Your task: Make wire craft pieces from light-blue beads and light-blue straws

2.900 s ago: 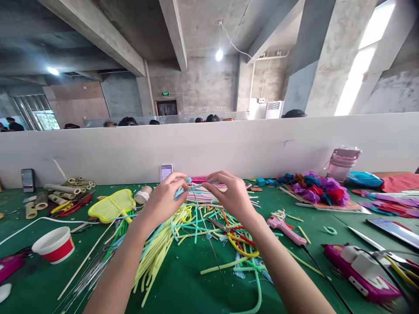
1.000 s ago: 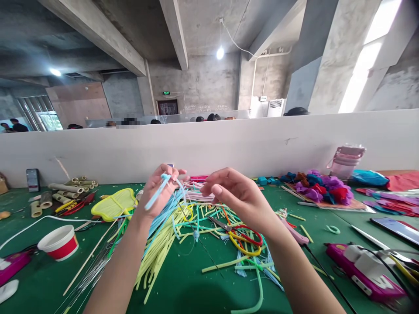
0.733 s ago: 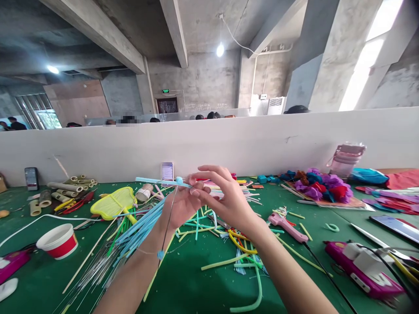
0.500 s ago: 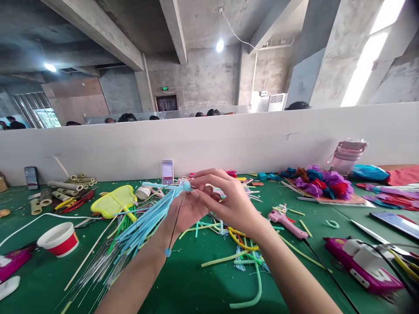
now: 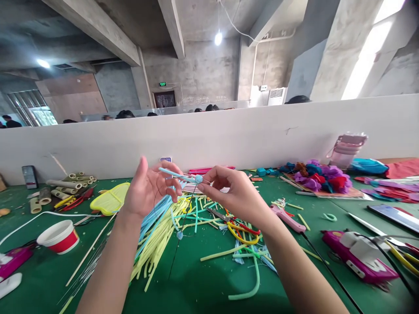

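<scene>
My right hand (image 5: 234, 189) is closed, thumb and fingertips pinching beside a small light blue fuzzy ball (image 5: 198, 179) on a light blue pipe-cleaner stem (image 5: 178, 175). Thin wires show around the pinch. My left hand (image 5: 149, 189) is open, palm up with its thumb raised; the stem's far end passes by its fingers, and I cannot tell whether they touch it. A dark thin wire hangs below the ball, with another small blue ball (image 5: 180, 235) on it. Under my hands lie yellow-green pipe cleaners (image 5: 157, 248) and blue pipe cleaners (image 5: 157, 213).
Scissors with yellow and red handles (image 5: 242, 231) lie among scraps. A pink glue gun (image 5: 288, 219) and a purple power strip (image 5: 360, 257) are on the right, a paper cup (image 5: 59, 237) and bamboo pieces (image 5: 65, 188) on the left. A white partition (image 5: 209, 141) stands behind.
My hands have moved apart: the left drew back to the left and opened, thumb up. My right hand keeps its pinch by the blue ball, which shifted slightly right. The hanging wire swung right.
</scene>
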Demonstrator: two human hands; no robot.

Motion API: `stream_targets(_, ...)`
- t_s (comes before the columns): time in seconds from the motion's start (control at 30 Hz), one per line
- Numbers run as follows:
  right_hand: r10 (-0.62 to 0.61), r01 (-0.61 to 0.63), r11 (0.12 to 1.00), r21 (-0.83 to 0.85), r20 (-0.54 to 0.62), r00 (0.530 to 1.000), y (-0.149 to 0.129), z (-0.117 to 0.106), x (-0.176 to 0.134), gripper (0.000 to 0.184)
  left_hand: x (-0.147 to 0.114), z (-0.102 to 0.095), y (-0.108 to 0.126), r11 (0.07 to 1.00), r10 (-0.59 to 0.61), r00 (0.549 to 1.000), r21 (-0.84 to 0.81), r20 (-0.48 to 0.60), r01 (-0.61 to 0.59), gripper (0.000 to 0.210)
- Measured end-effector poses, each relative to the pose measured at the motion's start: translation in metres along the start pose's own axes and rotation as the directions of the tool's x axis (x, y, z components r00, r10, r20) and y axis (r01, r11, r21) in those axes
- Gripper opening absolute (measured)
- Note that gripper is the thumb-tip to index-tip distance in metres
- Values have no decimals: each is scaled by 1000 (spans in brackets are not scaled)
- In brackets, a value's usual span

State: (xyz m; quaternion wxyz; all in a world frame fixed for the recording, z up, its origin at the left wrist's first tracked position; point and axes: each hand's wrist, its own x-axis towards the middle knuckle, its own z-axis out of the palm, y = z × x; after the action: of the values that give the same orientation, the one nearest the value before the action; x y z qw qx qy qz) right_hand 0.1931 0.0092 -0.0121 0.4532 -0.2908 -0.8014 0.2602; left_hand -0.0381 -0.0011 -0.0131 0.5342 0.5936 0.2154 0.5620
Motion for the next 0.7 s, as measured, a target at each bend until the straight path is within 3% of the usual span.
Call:
stream_targets(0.1, 58, -57, 998, -38, 33, 998, 2, 1, 0, 17, -7, 8, 4, 962, 53, 994, 273, -95, -26, 33)
stream_targets(0.17, 73, -72, 997, -25, 68, 995, 3, 1, 1, 16, -6, 14, 1, 937, 75, 984, 350, -161, -14, 20)
stream_targets(0.33, 72, -71, 997, -25, 62, 995, 2, -3, 1, 20, -1, 17, -5, 948, 100, 972, 316, -211, -29, 22)
stream_targets(0.5, 16, -16, 1000, -26, -25, 1000, 4, -7, 1, 19, -3, 15, -4, 953, 109, 968, 302, -224, -37, 23)
stream_targets(0.7, -21, 25, 999, 25, -123, 992, 3, -7, 2, 20, -5, 16, 0, 951, 66, 981, 308, -181, -7, 25)
